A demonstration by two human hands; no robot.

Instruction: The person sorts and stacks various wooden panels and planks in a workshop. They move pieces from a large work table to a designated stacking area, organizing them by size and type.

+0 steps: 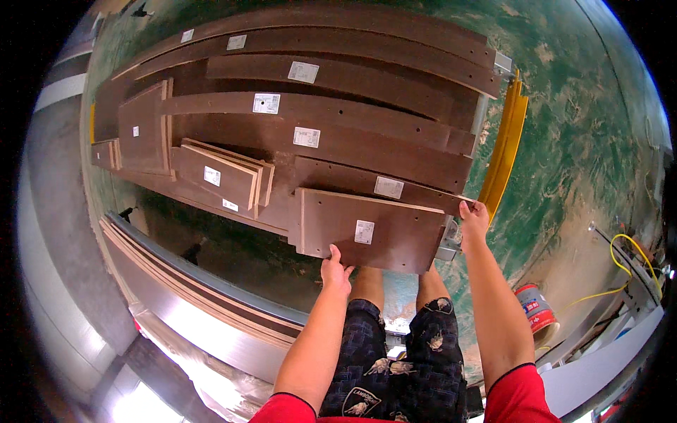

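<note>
A brown rectangular panel (402,236) with a white label lies nearest me, on top of other boards. My left hand (337,273) is closed on its near edge, with the thumb on the top face and the other fingers partly hidden below. Behind it a longer, narrower brown panel (343,173) reaches further right. My right hand (474,222) pinches the right end of this narrower panel, beside the near panel's far right corner. Its lower fingers are hard to see.
Several labelled brown boards (377,141) cover the stand beyond. Smaller stacked panels (217,171) lie at left. A yellow rail (505,151) curves along the right end. More boards (190,278) lean at lower left. A red bucket (537,314) and a yellow cable (599,296) are at right.
</note>
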